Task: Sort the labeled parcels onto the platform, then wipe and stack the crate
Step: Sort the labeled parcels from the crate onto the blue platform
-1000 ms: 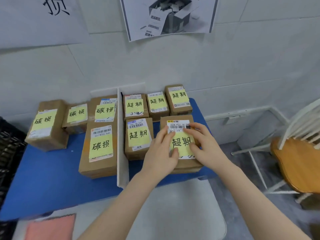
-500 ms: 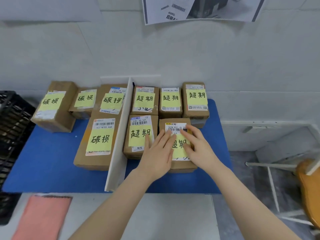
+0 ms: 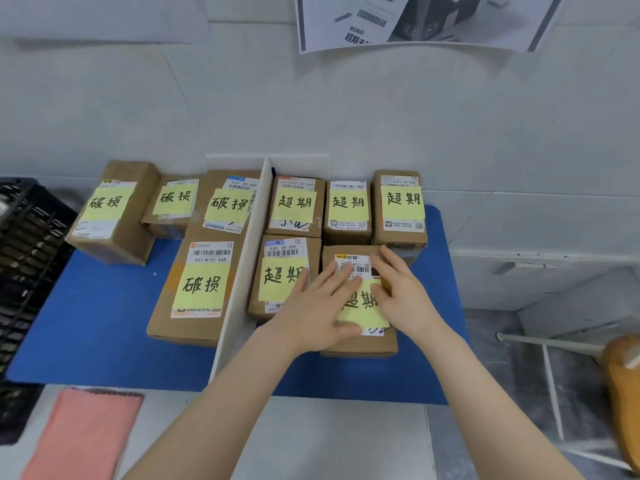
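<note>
A blue platform [image 3: 97, 323] carries cardboard parcels with yellow handwritten notes, split by an upright white divider [image 3: 239, 271]. Several parcels lie left of the divider and several right of it. My left hand [image 3: 318, 306] and my right hand [image 3: 401, 296] lie flat, fingers spread, on top of the front right parcel [image 3: 360, 344], partly covering its yellow note and barcode label. That parcel sits beside another front parcel [image 3: 277, 271] and just in front of the back row. A black slatted crate [image 3: 27, 244] stands at the left edge.
A pink cloth [image 3: 83, 434] lies on the white table [image 3: 346, 445] in front of the platform. A wooden chair [image 3: 623, 375] with white legs stands on the floor at the right. The white wall with a printed poster [image 3: 415, 19] is right behind the parcels.
Both hands stayed on the front right parcel, which now sits farther in from the platform's front edge. The view shifted, bringing the crate and cloth into sight.
</note>
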The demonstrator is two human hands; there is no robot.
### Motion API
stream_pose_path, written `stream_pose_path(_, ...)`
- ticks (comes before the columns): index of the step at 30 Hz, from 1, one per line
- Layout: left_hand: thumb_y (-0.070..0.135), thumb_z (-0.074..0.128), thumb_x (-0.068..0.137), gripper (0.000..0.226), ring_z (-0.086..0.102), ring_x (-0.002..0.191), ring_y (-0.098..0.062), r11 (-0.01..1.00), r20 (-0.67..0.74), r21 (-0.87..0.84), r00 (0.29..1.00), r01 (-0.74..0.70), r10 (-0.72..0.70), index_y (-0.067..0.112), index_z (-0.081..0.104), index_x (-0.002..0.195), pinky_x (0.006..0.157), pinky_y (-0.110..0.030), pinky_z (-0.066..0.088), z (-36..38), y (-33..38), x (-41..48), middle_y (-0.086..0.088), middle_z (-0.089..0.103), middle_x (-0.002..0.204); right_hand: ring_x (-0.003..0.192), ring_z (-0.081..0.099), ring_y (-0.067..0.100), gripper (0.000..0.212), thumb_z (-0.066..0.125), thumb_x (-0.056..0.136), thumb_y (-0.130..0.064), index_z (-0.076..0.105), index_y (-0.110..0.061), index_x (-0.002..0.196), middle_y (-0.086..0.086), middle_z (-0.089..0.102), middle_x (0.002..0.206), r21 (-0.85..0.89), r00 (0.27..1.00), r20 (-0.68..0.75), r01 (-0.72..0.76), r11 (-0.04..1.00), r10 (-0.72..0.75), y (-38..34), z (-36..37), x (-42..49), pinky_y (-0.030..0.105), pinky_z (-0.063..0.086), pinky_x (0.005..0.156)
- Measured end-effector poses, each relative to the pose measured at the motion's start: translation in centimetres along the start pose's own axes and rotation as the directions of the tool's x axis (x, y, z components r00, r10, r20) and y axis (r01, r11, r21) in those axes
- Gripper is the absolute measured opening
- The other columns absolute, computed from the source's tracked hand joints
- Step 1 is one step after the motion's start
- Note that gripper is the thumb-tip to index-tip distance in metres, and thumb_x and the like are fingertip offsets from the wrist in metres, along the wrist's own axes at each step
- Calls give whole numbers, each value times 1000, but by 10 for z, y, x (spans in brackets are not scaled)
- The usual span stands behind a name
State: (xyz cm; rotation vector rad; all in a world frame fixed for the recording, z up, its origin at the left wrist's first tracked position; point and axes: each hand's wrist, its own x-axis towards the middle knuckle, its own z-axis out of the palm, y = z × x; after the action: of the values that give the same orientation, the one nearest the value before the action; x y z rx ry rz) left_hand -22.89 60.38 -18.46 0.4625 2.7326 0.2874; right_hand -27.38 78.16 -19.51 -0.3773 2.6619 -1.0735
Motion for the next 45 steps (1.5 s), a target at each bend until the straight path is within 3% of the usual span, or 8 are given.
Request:
stream_pose_path(5, 63, 35, 91, 74, -17, 145, -22, 992, -64, -2, 990, 125, -125, 32, 6, 151, 115, -58, -2, 12, 12, -26, 7, -15, 159, 135, 30, 0, 54, 55, 94, -17, 39, -27, 144, -17, 13, 156, 21, 1000, 12, 4, 1000, -4, -1, 6, -35, 8, 43, 89)
stream_pose_path(10, 59, 2, 87, 71, -12, 146, -18, 982, -132, -44, 974, 181, -186, 30, -1, 152, 111, -50, -12, 31, 11, -26, 8, -16, 158, 136, 30, 2, 58, 54, 94, -14, 34, -28, 147, -21, 2, 157, 51, 998, 14, -58, 997, 58, -3, 18, -44, 2, 44, 74)
stream_pose_path(15, 39, 28, 101, 60, -12, 146, -17, 982, -147, -118, 975, 148, -165, 26, 0, 152, 115, -45, -11, 26, 11, -17, 7, -13, 159, 139, 27, 5, 61, 54, 94, -10, 29, -21, 149, -14, 2, 159, 41, 996, 54, -76, 996, 74, -8, 12, -35, -9, 32, 69)
stream_pose_path(25, 30, 27, 103, 56, -7, 147, -16, 961, -188, -221, 960, 167, -210, 23, 3, 153, 116, -43, -7, -5, 15, -20, 3, -7, 160, 133, 28, 2, 57, 49, 96, -12, 29, -24, 149, -13, 3, 159, -18, 997, 51, -64, 998, 65, -13, 10, -32, -5, 37, 77)
stream_pose_path(28, 35, 25, 103, 56, -11, 146, -13, 947, -307, -261, 914, 187, -265, 26, 1, 153, 115, -39, -10, -32, 4, -47, 5, -9, 160, 145, 14, 22, 55, 44, 99, -19, 26, -29, 149, -9, 1, 160, -97, 997, 11, -80, 992, 81, -29, 13, -35, 36, 32, 113)
stream_pose_path(30, 39, 23, 102, 56, -12, 146, -12, 938, -366, -254, 874, 237, -320, 28, -1, 152, 115, -39, -11, -49, -10, -73, 7, -10, 159, 147, 5, 26, 55, 43, 99, -21, 24, -32, 149, -7, 2, 160, -170, 998, -13, -64, 983, 62, -53, 17, -40, 49, 22, 116)
stream_pose_path(37, 42, 24, 101, 56, -6, 147, -19, 816, -385, -332, 722, 473, -575, 27, 5, 152, 117, -45, 0, -52, -90, -206, 2, -4, 160, 139, 26, 4, 50, 40, 99, -14, 33, -29, 146, -15, 32, 149, -117, 939, 29, 343, 932, -342, -200, 76, -65, 13, 17, 107)
stream_pose_path(45, 38, 29, 102, 57, -4, 147, -17, 709, -306, -397, 644, 583, -701, 24, 9, 153, 117, -41, -1, -9, -206, -380, 1, -4, 160, 124, 41, 18, 47, 47, 95, -18, 40, -26, 141, -5, 40, 137, -224, 906, 169, 419, 880, -388, -320, 250, -91, 29, 41, 98)
